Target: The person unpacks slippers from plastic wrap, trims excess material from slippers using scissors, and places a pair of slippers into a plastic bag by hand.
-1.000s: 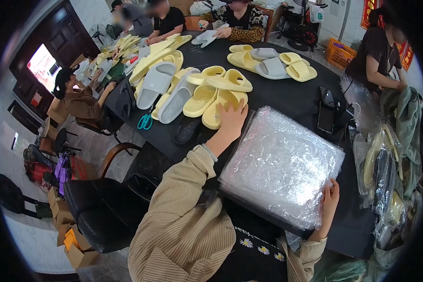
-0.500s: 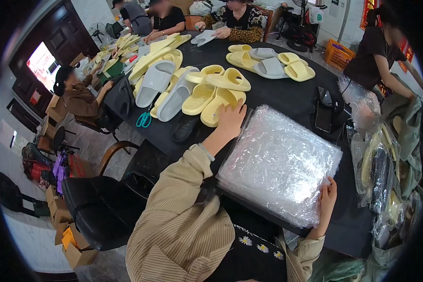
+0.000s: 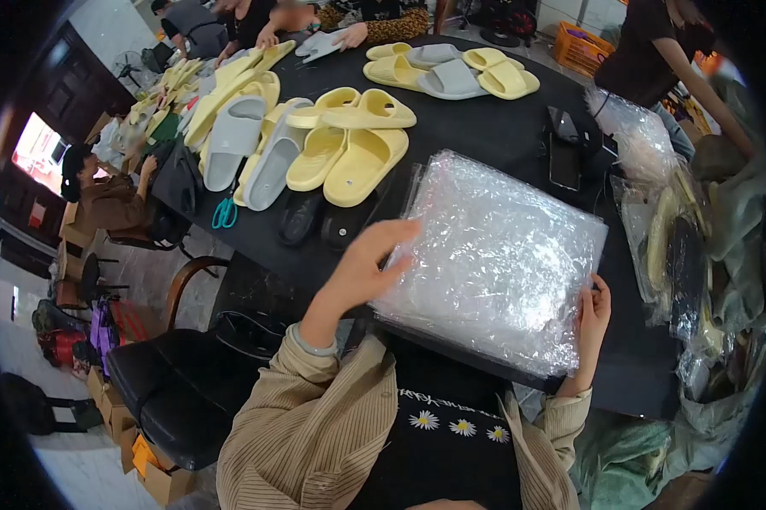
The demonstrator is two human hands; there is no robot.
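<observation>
a thick stack of clear plastic bags (image 3: 502, 263) lies at the near side of the black table (image 3: 476, 127), crinkled and shining with reflected light, right in front of the wearer. the left hand (image 3: 362, 265) is at the left side of the stack, thumb and fingers apart, the fingertips over its edge; whether they press on the plastic i cannot tell. the right hand (image 3: 595, 313) is at the opposite edge, fingers curled against the side of the stack, though i cannot tell if they are clamped on it. beyond the left hand sit two pairs of yellow slippers (image 3: 368, 168), one partly on top of the other, with black slippers (image 3: 299, 218) just in front of them and grey slippers (image 3: 235, 141) beside them to the left. teal scissors (image 3: 225, 213) lie near the table's left edge. farther back is a row of yellow and grey slippers (image 3: 453, 76), and to the right a dark phone (image 3: 564, 163) lies behind the stack. bagged slippers (image 3: 662, 246) are heaped along the right side, above crumpled green cloth (image 3: 621, 450). across the table a person in leopard-print sleeves (image 3: 391, 25) has a hand on a grey slipper (image 3: 319, 46); another person in a dark top (image 3: 646, 51) leans in at the right, and a person in brown (image 3: 111, 200) sits at the left, beyond a black chair (image 3: 170, 391)
</observation>
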